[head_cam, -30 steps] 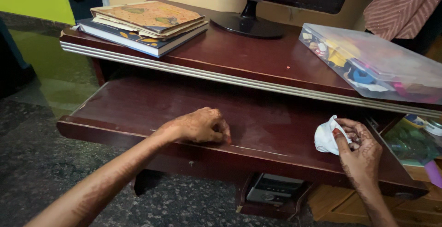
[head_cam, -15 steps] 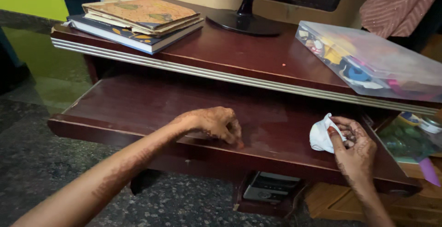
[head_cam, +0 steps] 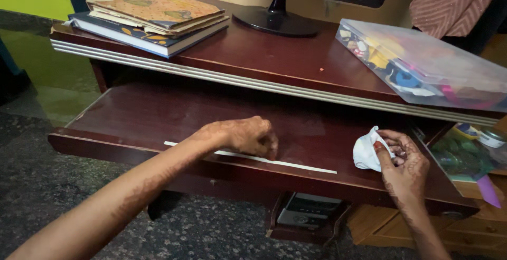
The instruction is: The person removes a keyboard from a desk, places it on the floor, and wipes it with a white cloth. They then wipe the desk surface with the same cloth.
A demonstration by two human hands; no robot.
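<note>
On the pull-out shelf (head_cam: 158, 115) of a dark wooden desk (head_cam: 274, 62), seen from the head camera, both hands are at work. The left hand (head_cam: 245, 136) rests near the middle of the shelf with its fingers curled down — the fingertips touch a thin white strip (head_cam: 296, 163) that lies along the shelf close to the front edge. I cannot tell if the fingers pinch the strip or only press on it. The right hand (head_cam: 404, 165) is at the right end of the shelf, and its fingers are closed around a crumpled white cloth (head_cam: 365, 152), which it holds just above the wood. The two hands are well apart.

On the desk top, a stack of books (head_cam: 153, 20) lies at the left, a black monitor stand (head_cam: 274, 22) is in the middle, and a clear plastic box (head_cam: 422, 67) full of colourful small things sits at the right. Under the shelf — partly hidden — a grey device (head_cam: 306, 210) shows.
</note>
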